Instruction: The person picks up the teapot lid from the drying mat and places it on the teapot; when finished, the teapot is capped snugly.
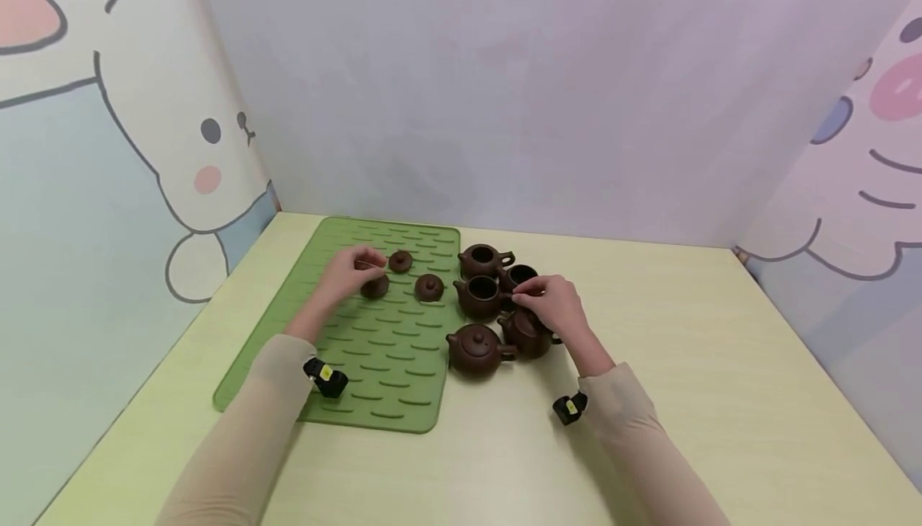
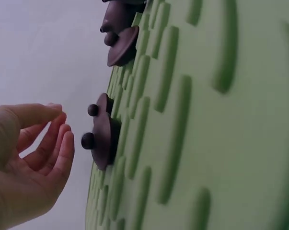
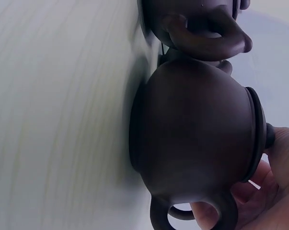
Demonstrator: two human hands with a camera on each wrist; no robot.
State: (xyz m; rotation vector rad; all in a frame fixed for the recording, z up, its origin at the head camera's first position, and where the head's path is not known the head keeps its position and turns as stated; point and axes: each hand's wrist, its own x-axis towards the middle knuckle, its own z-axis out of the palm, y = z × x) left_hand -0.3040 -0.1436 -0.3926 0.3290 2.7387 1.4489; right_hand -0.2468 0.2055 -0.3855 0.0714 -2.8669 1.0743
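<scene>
My left hand (image 1: 354, 271) hovers over a dark brown teapot lid (image 1: 374, 287) on the green mat (image 1: 389, 330). In the left wrist view its fingers are loosely curved, holding nothing, with a gap between them and the lid's knob (image 2: 87, 141). My right hand (image 1: 553, 302) is at a lidded brown teapot (image 1: 529, 338) on the right. The right wrist view shows thumb and fingers pinching the knob (image 3: 270, 136) of the lid (image 3: 257, 134) seated on that teapot; part of the knob is covered by the thumb.
Two more lids (image 1: 401, 261) (image 1: 430, 288) lie knob-up on the mat. Along its right edge stand a lidded teapot (image 1: 474, 350) and three lidless teapots (image 1: 479, 299) (image 1: 480, 262) (image 1: 520, 273), close together. Pale table (image 1: 684, 334) extends right, with walls behind and beside.
</scene>
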